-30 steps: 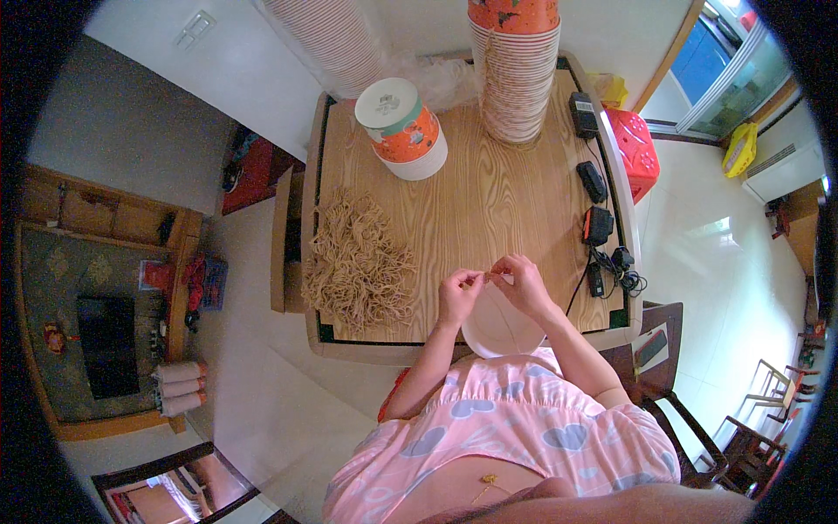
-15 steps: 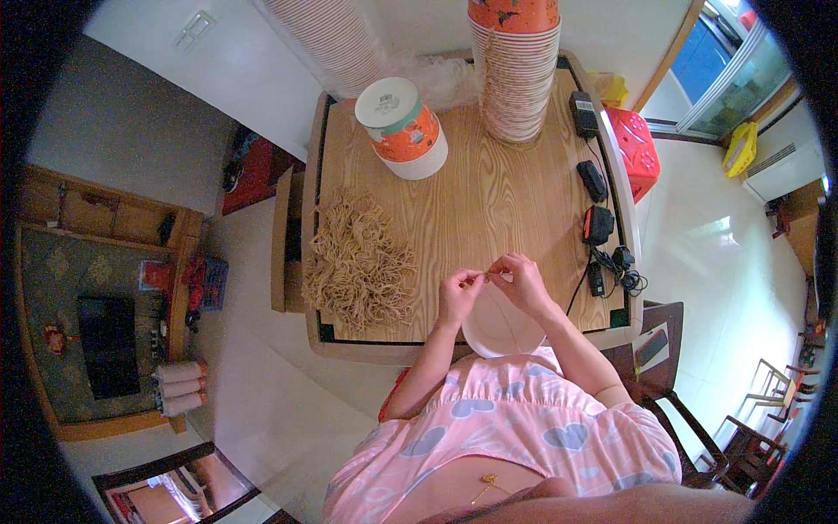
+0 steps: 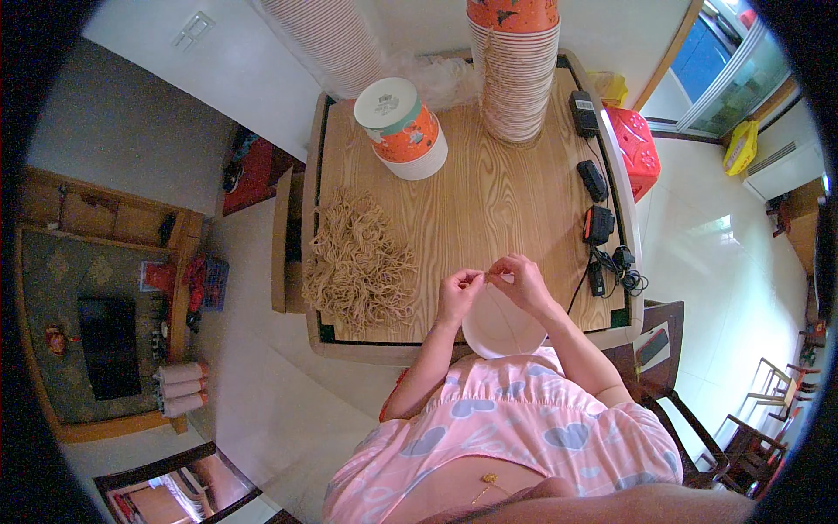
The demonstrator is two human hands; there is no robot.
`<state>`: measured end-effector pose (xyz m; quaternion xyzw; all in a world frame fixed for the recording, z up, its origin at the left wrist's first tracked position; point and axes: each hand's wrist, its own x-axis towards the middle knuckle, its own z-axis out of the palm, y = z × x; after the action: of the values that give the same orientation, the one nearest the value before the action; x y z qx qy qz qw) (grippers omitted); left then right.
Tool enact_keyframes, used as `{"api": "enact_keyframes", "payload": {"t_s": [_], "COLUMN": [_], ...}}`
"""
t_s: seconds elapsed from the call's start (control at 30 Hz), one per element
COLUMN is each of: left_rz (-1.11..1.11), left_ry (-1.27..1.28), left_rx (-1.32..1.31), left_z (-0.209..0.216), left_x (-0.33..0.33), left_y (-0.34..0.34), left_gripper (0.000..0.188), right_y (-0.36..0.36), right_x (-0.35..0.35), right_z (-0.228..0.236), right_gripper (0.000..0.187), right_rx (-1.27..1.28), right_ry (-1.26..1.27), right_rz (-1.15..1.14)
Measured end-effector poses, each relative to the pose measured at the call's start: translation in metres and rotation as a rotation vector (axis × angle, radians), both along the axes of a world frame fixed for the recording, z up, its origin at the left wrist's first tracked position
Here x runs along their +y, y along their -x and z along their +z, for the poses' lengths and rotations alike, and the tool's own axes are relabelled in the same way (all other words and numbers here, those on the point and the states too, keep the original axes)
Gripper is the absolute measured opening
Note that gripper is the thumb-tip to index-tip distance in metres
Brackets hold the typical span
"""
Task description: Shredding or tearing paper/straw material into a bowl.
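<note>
At the near edge of the table, my left hand and my right hand meet fingertip to fingertip, both pinched on a thin tan cord. Below them a white paper bucket rests against my lap and the table edge. A strand of cord runs as a thin line across the bucket; its ends are too small to make out. Left of my left hand lies a tangled heap of tan cords. Farther back, orange and green paper buckets stand upside down, one nested in another.
A tall stack of paper buckets rises at the back, with a plastic-wrapped stack to its left. Black adapters and cables line the right side of the wooden table. A red stool stands beyond that edge.
</note>
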<state>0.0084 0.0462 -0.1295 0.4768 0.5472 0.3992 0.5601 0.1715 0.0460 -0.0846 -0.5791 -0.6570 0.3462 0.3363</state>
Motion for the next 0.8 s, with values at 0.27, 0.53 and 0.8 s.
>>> {"api": "enact_keyframes", "payload": {"t_s": [0.27, 0.53, 0.8], "left_rz": [-0.014, -0.121, -0.124], "left_ry": [0.039, 0.382, 0.472], "left_rx": [-0.015, -0.538, -0.592], "left_z": [0.003, 0.007, 0.012], "left_x": [0.001, 0.006, 0.012], "left_y": [0.000, 0.008, 0.009], "left_gripper": [0.009, 0.014, 0.016], "right_y": [0.000, -0.001, -0.001], "right_x": [0.002, 0.003, 0.002], "right_z": [0.006, 0.002, 0.007], "right_gripper": [0.009, 0.008, 0.010], "right_rx": [0.032, 0.083, 0.088], "right_ry": [0.016, 0.022, -0.039], "right_rz": [0.009, 0.022, 0.046]}}
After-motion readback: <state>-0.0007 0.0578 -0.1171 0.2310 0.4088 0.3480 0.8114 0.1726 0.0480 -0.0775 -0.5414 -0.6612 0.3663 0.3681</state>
